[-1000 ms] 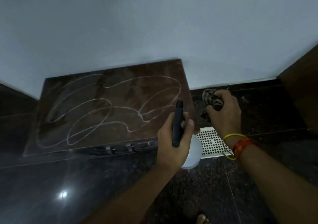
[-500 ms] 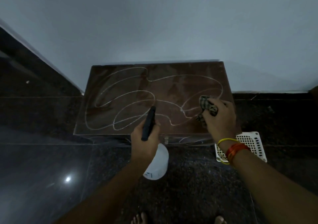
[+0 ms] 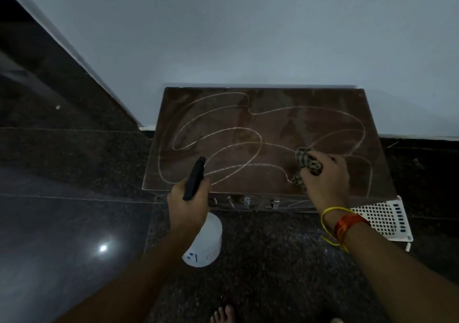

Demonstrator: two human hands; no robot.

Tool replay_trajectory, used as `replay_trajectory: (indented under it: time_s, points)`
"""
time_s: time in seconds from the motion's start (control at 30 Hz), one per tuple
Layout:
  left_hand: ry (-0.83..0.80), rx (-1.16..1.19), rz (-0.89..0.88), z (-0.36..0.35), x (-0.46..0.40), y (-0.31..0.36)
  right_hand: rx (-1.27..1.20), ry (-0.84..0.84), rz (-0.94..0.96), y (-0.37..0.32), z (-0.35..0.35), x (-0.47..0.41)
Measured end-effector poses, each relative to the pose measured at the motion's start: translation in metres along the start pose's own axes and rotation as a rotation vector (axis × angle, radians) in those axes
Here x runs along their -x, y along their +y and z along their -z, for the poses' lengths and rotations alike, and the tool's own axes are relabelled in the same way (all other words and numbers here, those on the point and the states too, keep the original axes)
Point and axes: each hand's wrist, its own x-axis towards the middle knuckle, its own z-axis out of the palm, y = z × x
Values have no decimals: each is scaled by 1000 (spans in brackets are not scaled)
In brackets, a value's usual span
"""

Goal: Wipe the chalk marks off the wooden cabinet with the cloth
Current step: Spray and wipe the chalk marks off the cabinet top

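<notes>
On the left, a dark polished stone floor (image 3: 74,223) catches a bright glint of light. The left hand (image 3: 188,203) has its grip curled tight around the neck of a white spray bottle (image 3: 205,243), whose body hangs below the hand over the floor while its black nozzle (image 3: 195,177) points up and away toward the cabinet. The wooden cabinet (image 3: 310,104) stands against the pale wall (image 3: 248,37), its long axis running left to right, its brown top looped all over with white chalk marks (image 3: 223,129). On the right part of that top, the right hand (image 3: 325,178) clamps a bunched checked cloth (image 3: 308,163), which touches the wood near the front edge. Yellow and red threads (image 3: 345,223) circle that wrist. A white perforated rack (image 3: 382,218) sits on the floor beside the cabinet's right front corner.
</notes>
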Motion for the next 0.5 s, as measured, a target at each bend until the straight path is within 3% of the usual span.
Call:
replay_trajectory:
  time_s: [0.5]
  points:
    - [82, -38, -24, 59, -48, 28, -8, 8, 83, -58, -28, 4]
